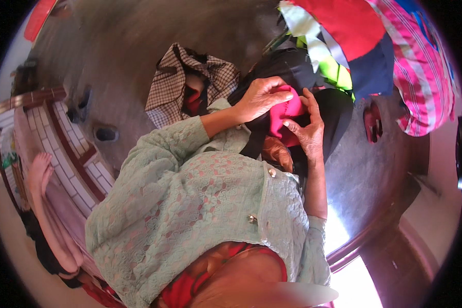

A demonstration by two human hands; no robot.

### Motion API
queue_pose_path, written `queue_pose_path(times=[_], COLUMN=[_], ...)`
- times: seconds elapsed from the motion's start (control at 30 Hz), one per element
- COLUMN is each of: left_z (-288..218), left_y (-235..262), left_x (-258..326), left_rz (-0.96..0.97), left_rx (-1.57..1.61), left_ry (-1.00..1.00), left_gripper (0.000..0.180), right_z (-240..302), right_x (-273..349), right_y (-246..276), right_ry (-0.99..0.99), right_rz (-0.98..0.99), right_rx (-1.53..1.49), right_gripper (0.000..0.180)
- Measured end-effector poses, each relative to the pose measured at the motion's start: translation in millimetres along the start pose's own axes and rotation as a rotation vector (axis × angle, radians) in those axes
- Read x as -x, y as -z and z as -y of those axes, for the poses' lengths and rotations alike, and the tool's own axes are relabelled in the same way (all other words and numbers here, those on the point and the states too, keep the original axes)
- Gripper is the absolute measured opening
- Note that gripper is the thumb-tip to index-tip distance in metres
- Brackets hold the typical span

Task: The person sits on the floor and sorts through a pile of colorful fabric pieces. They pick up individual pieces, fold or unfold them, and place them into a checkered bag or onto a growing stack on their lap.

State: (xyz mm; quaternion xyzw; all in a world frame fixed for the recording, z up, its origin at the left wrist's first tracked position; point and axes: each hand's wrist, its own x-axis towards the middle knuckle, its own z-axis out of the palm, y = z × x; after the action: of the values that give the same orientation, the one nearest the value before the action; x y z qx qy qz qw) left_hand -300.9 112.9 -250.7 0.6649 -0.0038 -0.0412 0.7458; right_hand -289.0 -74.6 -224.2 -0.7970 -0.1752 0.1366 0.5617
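Note:
My left hand [262, 100] and my right hand [310, 126] hold a bright pink-red piece of cloth [285, 110] above my lap. The left thumb and fingers pinch its upper edge. On its other side, the right fingers curve round the rim while the thumb presses on the cloth. A dark line, like a seam, runs across it. Black cloth [333, 110] covers my legs beneath. Just below the pink-red cloth lies a brown wrinkled shape [278, 153] that I cannot make out.
A brown checked cloth [164, 92] lies to the left. Red, navy, white and neon-yellow fabric pieces [357, 33] heap at the upper right, beside a pink striped bundle [421, 87]. Dark red shoes [373, 123] and a dark slipper [106, 134] rest on the floor. Another person's bare feet [40, 172] show at far left.

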Motion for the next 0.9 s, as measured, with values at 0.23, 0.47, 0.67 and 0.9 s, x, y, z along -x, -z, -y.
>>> queue_pose_path(times=[0.23,0.47,0.67,0.9], left_z=[-8.9,-2.7,9.0,-32.1], left_y=[-13.1,-9.8,-10.7,-0.1], left_x=[7.5,15.9,14.1,-43.2], left_rz=[0.025,0.146,0.216,-0.064], left_rx=[-0.351,-0.709,-0.71,-0.904], left_ry=[-0.116,-0.392,-0.394,-0.737], left_gripper=[0.022,0.033,0.021,0.017], right_z=[-1.0,-14.4,-25.5,-35.3], right_x=[4.7,12.6,25.8,23.2], right_y=[-8.1,6.1,28.0,38.4], right_ry=[0.208,0.204,0.142,0.178], right_rz=[0.001,-0.059,-0.378,-0.649], right_rx=[0.385,0.239,-0.133,-0.156], right_gripper=[0.062,0.025,0.015,0.016])
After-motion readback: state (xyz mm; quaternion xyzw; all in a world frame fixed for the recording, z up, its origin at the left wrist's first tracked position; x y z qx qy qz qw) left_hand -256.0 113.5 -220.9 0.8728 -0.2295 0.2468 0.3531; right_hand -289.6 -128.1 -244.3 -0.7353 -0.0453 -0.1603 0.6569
